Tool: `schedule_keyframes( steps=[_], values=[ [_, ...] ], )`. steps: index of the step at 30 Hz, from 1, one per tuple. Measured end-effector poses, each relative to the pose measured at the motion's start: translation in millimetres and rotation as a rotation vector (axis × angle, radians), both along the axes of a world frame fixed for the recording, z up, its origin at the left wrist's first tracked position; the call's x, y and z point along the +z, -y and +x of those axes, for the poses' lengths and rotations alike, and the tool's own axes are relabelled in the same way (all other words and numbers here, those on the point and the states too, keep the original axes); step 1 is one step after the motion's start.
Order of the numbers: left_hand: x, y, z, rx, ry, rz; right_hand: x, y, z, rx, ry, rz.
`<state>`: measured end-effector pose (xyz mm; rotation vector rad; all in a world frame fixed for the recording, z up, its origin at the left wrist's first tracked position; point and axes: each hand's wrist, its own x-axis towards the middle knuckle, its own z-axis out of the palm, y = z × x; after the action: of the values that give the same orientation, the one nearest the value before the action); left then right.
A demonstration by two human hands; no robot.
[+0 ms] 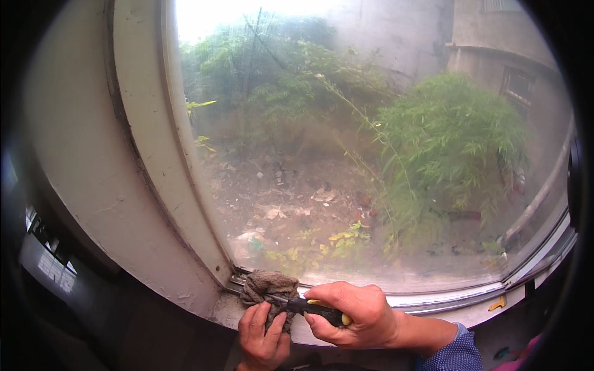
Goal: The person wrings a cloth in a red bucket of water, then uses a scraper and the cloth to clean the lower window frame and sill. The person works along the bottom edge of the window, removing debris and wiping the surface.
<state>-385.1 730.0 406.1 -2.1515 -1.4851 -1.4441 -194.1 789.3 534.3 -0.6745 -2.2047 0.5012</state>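
At the lower left corner of a window, a crumpled grey-brown cloth (pixel 269 286) lies bunched over the window's sill track (pixel 417 303). My right hand (pixel 359 317) grips the black and yellow handle of a screwdriver (pixel 320 310), whose metal shaft points left and presses into the cloth. Its tip is hidden in the folds. My left hand (pixel 263 335) holds the lower part of the cloth with its fingertips, just below the shaft.
The white window frame (pixel 185 185) rises at the left beside a painted wall with peeling patches. Hazy window glass (pixel 297 139) stands in front, with plants and rubble behind it. A small yellow tool (pixel 497 303) lies on the sill to the right.
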Motion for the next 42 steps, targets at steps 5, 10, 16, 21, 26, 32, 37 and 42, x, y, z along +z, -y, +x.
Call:
schedule_keyframes(
  steps=[5,10,16,21,26,32,37,42],
  values=[
    [8.6,-1.7,7.1,-0.062,0.015,0.014,17.5,4.4,27.7,-0.067,0.392,-0.202],
    [24.1,3.3,24.8,-0.236,0.051,0.047,29.2,19.5,58.9,-0.132,0.584,-0.135],
    [27.3,0.7,31.7,-0.423,0.126,-0.034,40.6,20.1,75.2,-0.141,0.685,-0.269],
    [26.2,2.4,24.5,-0.296,0.18,-0.089,19.3,6.7,54.5,-0.098,0.609,-0.206],
    [13.9,4.0,4.9,0.058,0.16,-0.11,14.9,-2.7,7.1,-0.058,0.617,-0.164],
    [4.0,-4.1,-7.9,0.119,0.153,-0.106,1.4,-6.8,-0.6,-0.024,0.496,-0.177],
    [8.4,-4.4,-11.2,0.234,0.149,-0.066,-19.3,-0.8,3.3,-0.042,0.499,-0.071],
    [12.9,-13.7,-22.0,0.352,0.124,-0.073,3.3,-0.5,11.2,-0.018,0.493,-0.107]
  ],
)
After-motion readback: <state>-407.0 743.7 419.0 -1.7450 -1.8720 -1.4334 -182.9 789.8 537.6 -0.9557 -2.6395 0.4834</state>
